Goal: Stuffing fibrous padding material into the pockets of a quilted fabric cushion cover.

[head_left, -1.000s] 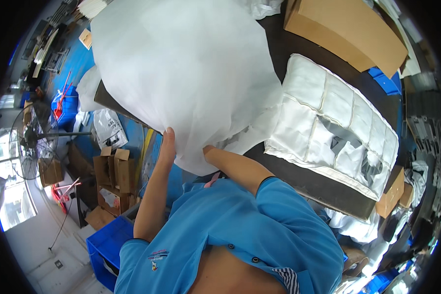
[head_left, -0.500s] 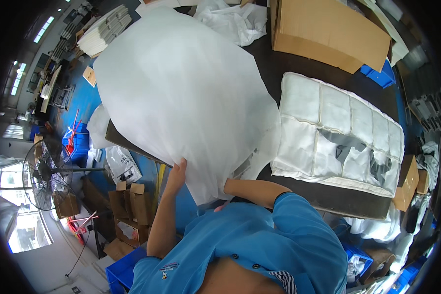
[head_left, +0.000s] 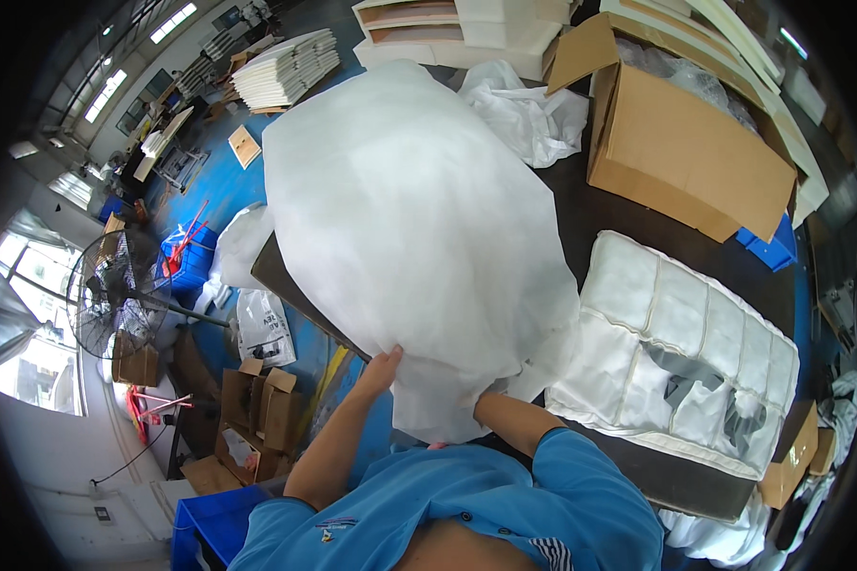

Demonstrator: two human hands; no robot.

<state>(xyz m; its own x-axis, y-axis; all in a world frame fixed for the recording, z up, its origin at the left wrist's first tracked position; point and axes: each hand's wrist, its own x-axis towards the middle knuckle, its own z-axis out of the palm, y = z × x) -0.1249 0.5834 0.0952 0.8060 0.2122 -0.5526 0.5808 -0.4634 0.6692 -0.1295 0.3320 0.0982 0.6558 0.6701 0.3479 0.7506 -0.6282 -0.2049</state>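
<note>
A large white fabric piece [head_left: 419, 209], thin and slightly see-through, spreads over the dark table in front of me and hangs down toward my body. My left hand [head_left: 383, 369] grips its near left edge, thumb on top and the other fingers hidden behind the cloth. My right hand goes in under the near edge of the fabric; only the wrist [head_left: 486, 407] shows, and its fingers are covered. To the right lies a quilted white pad [head_left: 671, 347] with stitched pockets, some showing grey patches.
Behind the fabric lies crumpled white cloth [head_left: 540, 119]. An open cardboard box [head_left: 681, 143] stands at the far right of the dark table [head_left: 628, 195], beside a blue bin [head_left: 769, 244]. Left of the table are a standing fan [head_left: 114, 295], cardboard boxes [head_left: 267, 404] and a blue tub [head_left: 189, 259].
My view has shifted, so the scene sits lower and further right, with more of the far side showing. My left hand keeps its hold; the right hand remains under the fabric.
</note>
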